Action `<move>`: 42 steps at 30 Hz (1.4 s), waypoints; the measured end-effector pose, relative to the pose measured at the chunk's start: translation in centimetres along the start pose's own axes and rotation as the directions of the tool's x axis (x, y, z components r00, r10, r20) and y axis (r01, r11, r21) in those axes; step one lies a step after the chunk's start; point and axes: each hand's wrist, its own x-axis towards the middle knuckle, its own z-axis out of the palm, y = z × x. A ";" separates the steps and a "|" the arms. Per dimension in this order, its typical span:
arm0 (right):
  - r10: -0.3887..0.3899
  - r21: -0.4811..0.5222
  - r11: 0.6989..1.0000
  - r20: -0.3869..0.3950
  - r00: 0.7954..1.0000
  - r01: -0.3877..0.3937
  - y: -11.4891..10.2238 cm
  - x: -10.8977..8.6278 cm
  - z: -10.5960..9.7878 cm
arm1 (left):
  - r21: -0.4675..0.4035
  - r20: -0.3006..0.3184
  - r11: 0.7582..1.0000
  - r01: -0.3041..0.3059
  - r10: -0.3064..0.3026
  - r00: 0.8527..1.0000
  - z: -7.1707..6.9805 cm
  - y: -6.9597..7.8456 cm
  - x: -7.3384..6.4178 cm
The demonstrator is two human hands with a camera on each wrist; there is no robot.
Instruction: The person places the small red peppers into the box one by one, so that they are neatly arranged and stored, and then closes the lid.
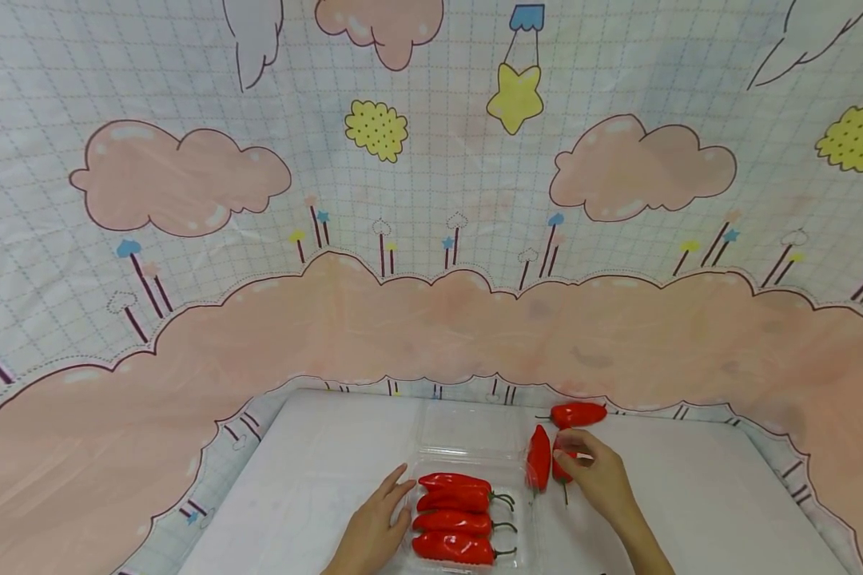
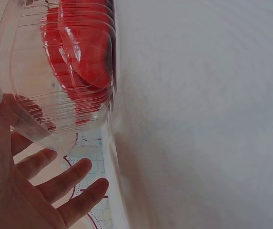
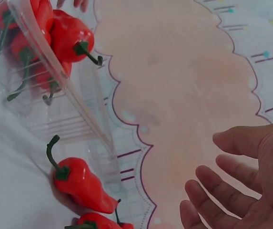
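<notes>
Left hand at the clear box's nine o'clock, fingers apart beside its wall, likely there to steady it; inside, red peppers lie side by side, stems towards three o'clock, seemingly lined up to save room; glossy, plump, green-stemmed; three loose peppers on the counter at two o'clock, probably within easy reach; right hand near them, fingers apart, clamped on nothing.

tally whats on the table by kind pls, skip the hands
clear plastic box: 1
red peppers: 7 visible (4 in the box, 3 outside)
total: 8
</notes>
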 end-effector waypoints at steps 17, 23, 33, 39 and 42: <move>0.113 0.002 0.994 0.015 0.993 -0.113 1.8 0.8 -0.4 | -0.009 0.000 1.000 -0.001 0.001 1.000 0.0 0.1 0.0; 0.130 -0.001 0.991 0.011 0.991 -0.130 2.9 1.2 0.0 | -0.001 -0.015 1.000 -0.007 0.007 1.000 0.0 0.1 0.0; 0.182 0.029 0.983 0.037 0.983 -0.183 4.6 1.7 1.0 | -0.003 -0.007 1.000 0.002 -0.002 1.000 -0.1 0.2 0.0; 0.264 0.032 0.963 0.075 0.962 -0.267 5.1 2.2 1.8 | -0.001 -0.006 1.000 0.007 -0.007 1.000 -0.1 0.2 -0.1; 0.286 0.028 0.957 0.066 0.956 -0.289 5.2 2.3 2.1 | -0.003 -0.005 1.000 0.009 -0.009 1.000 -0.1 0.3 -0.1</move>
